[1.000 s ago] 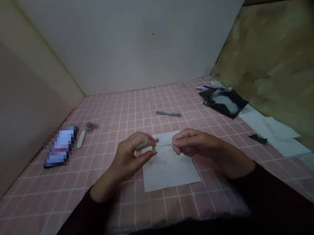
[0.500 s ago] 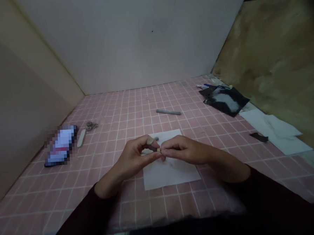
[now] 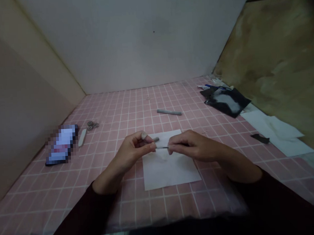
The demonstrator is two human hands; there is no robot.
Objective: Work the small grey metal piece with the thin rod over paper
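Above a white sheet of paper [image 3: 170,174], my left hand [image 3: 133,146] and my right hand [image 3: 194,145] face each other, both pinched. Between their fingertips runs a thin, straight rod [image 3: 162,147], pale toward the left and darker toward the right. Each hand grips one end of it; the ends are hidden by the fingers. A beige cover [image 3: 144,135] wraps one finger of my left hand. Just behind the left fingertips a short grey piece [image 3: 156,139] lies on the paper.
A grey stick [image 3: 169,112] lies farther back. On the left are a phone [image 3: 62,145], a white flat stick [image 3: 82,138] and small grey rings [image 3: 92,125]. On the right lie a black sheet with white powder [image 3: 228,101], white papers [image 3: 279,134] and a dark scrap [image 3: 260,138].
My hands have moved apart, the right one shifting right and the left one slightly left. More of the thin rod now shows between the fingertips.
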